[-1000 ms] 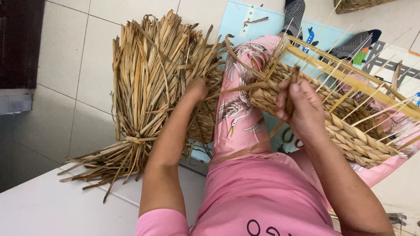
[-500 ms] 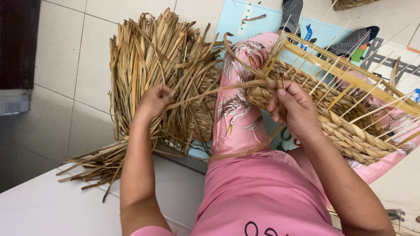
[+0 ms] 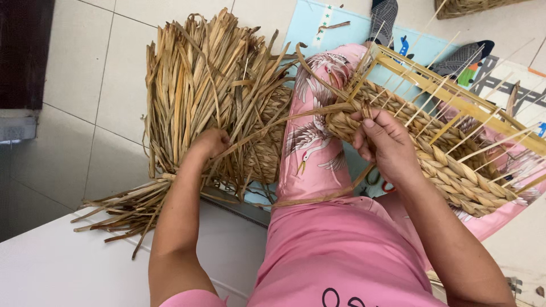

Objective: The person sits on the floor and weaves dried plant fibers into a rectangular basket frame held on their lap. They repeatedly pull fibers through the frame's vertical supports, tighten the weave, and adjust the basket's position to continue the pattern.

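**Hands split between straw bundle and half-woven basket**

The left hand [image 3: 209,142] is closed among the dried leaves of a large straw bundle [image 3: 199,85] that lies on the tiled floor [image 3: 79,113], gripping one long strand [image 3: 278,122] that runs across to the work. The right hand [image 3: 387,145] is curled around the braided edge of a woven basket [image 3: 449,165], thumb on top, pinching the weave where that strand enters. The basket rests against the person's pink-trousered leg [image 3: 313,142], seemingly to brace it while the strand is drawn tight; the bundle sits within the left arm's reach, likely as the stock of weaving material. Thin upright stakes and a yellow wooden frame [image 3: 455,102] stand out of the basket, apparently holding its shape.

The left fingers are buried in straw, so exactly how many strands they hold is unclear. The basket's far end is cut off at the right edge, and its inside is hidden. A second basket [image 3: 472,5] is barely visible at the top edge.
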